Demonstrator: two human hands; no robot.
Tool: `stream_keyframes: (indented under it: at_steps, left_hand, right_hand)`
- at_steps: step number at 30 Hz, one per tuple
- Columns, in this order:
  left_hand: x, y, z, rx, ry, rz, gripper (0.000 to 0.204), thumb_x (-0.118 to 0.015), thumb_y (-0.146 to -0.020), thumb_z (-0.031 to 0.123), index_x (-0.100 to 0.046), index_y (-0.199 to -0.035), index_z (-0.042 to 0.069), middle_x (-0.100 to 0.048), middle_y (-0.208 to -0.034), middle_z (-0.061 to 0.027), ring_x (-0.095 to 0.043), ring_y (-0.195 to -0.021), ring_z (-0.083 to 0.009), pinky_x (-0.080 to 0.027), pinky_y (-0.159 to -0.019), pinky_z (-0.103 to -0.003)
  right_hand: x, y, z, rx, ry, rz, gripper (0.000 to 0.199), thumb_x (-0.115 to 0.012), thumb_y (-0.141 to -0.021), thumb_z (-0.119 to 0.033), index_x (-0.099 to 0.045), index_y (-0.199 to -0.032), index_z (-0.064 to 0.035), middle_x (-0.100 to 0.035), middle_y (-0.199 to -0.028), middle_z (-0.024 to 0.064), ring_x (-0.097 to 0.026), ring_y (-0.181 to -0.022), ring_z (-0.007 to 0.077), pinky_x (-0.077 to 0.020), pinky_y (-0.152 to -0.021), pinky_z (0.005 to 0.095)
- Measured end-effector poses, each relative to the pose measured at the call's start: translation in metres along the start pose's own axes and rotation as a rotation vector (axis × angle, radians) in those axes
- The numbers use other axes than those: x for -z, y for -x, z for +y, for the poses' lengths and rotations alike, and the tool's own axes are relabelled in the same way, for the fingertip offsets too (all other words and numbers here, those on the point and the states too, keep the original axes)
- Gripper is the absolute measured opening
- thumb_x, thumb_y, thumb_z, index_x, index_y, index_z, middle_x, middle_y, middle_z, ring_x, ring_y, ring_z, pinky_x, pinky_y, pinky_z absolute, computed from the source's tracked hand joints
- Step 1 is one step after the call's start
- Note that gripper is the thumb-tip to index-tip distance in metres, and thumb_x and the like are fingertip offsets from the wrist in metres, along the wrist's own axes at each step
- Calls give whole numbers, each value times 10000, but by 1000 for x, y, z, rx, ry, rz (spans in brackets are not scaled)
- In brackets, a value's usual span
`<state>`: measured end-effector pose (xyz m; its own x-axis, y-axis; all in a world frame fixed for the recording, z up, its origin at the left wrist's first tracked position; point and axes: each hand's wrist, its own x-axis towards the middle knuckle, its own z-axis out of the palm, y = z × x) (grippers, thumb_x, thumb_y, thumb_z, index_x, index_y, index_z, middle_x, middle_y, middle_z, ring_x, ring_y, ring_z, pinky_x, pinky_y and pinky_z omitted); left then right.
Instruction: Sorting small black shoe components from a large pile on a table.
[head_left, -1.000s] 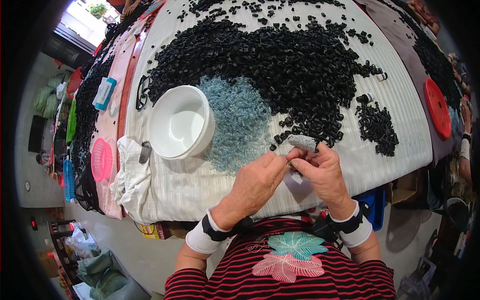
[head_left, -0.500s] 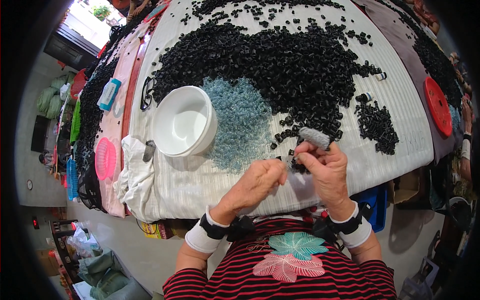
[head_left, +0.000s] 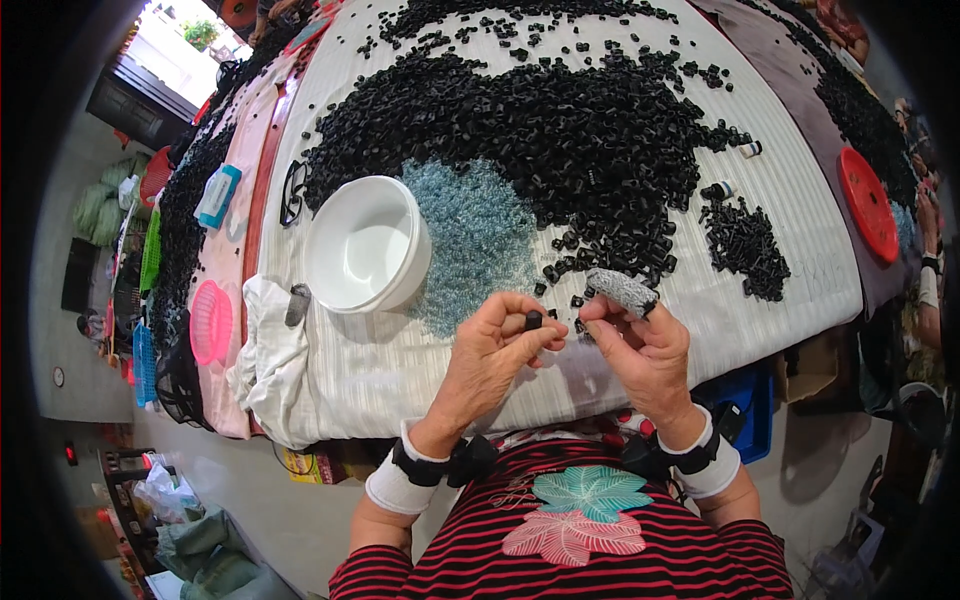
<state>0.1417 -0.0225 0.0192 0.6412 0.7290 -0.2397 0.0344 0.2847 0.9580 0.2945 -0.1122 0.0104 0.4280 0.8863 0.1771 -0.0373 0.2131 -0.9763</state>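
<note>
Between the thumb and fingers of my left hand [head_left: 482, 352] is a small black plastic piece [head_left: 534, 320]. My right hand [head_left: 645, 355] is close beside it, thumb and fingertips pinched together; whatever they grip is too small to make out. A grey fuzzy wrap [head_left: 622, 291] with a dark end sits around a finger of the right hand. Just beyond both hands lies a big heap of small black plastic pieces [head_left: 480, 110]. A pile of small clear bluish pieces [head_left: 465, 240] spreads to the left of it, against a white bowl [head_left: 368, 245].
On the white cloth-covered table [head_left: 380, 400] are eyeglasses [head_left: 293, 193], a crumpled white cloth [head_left: 270, 370], a separate small black pile [head_left: 745, 250] and two little bottles. A pink basket [head_left: 210, 322] stands left, a red basket [head_left: 867, 206] right. Other people are at the right edge.
My left hand has turned and opened up slightly, so a black plastic piece now shows in its fingers. My right hand has shifted slightly left and down.
</note>
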Motion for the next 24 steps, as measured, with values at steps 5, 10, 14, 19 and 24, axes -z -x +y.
stream_keyframes:
  at_steps: [5,10,14,19,24]
  left_hand:
    - [1,14,3,-195,-196,-5,226,-677,-791,-30,-635,-1013,-29,-631,-972,-102,-634,-813,-122,-530,-663,-220]
    - [-1,20,-3,-265,-203,42,258,-706,-759,-6,-673,-1014,8,-636,-951,-78,-617,-778,-108,-510,-664,-214]
    - [0,22,-1,-268,-254,37,269,-695,-773,4,-664,-1040,9,-621,-931,-76,-602,-739,-99,-494,-634,-211]
    - [2,25,3,-135,-182,-28,269,-642,-822,-13,-626,-1091,-24,-607,-894,-45,-596,-701,-87,-504,-616,-209]
    - [-2,23,-4,-133,23,-21,323,-590,-863,-9,-560,-1185,-13,-644,-952,-54,-624,-761,-99,-517,-630,-222]
  right_hand:
    - [-5,-4,-15,178,146,-53,294,-608,-805,74,-580,-1088,-1,-644,-920,78,-632,-823,142,-509,-742,255]
    - [-12,-3,-7,310,238,-95,280,-630,-776,73,-596,-1042,-7,-649,-880,91,-650,-786,176,-520,-685,269]
    - [-15,0,-2,300,236,-99,272,-644,-764,66,-605,-1021,-13,-653,-870,94,-655,-771,188,-523,-661,279]
    - [-17,2,3,270,271,-100,287,-646,-762,67,-606,-1035,-11,-654,-870,95,-657,-773,187,-524,-671,278]
    - [-18,1,0,283,281,-95,292,-632,-769,79,-605,-1048,-4,-653,-878,91,-655,-773,170,-523,-669,269]
